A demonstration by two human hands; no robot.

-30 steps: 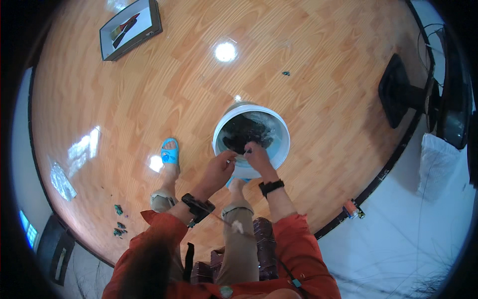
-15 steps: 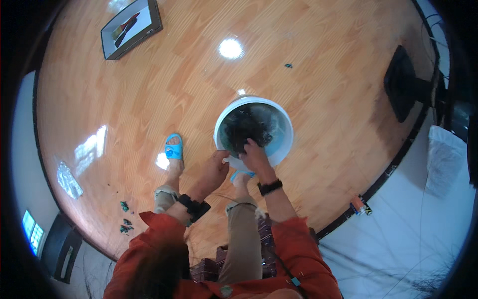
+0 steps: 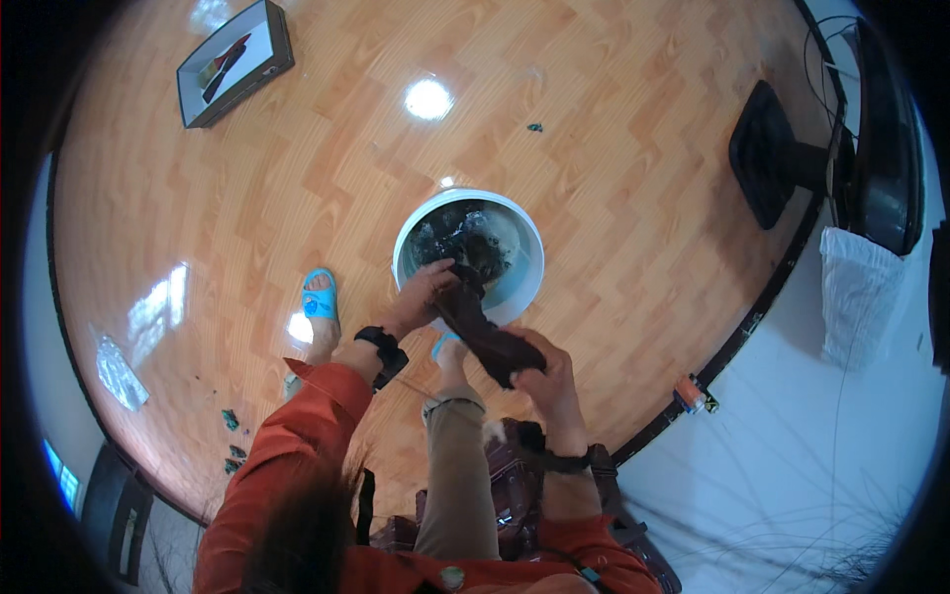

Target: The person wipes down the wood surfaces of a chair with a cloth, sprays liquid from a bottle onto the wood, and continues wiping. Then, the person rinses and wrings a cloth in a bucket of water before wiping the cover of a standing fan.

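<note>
Left hand (image 3: 421, 295) and right hand (image 3: 551, 383), clamped on dark cloth (image 3: 480, 337), extend it across the near side of a bucket (image 3: 535, 267); steady grips seem needed next.

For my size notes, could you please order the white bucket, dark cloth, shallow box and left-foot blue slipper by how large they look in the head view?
1. White bucket
2. Dark cloth and shallow box: unsure, since the cloth looks nearer
3. Left-foot blue slipper

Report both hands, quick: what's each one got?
Left hand: closed, holding the dark cloth by its end near the white bucket.
Right hand: closed, gripping the cloth's other end.
</note>
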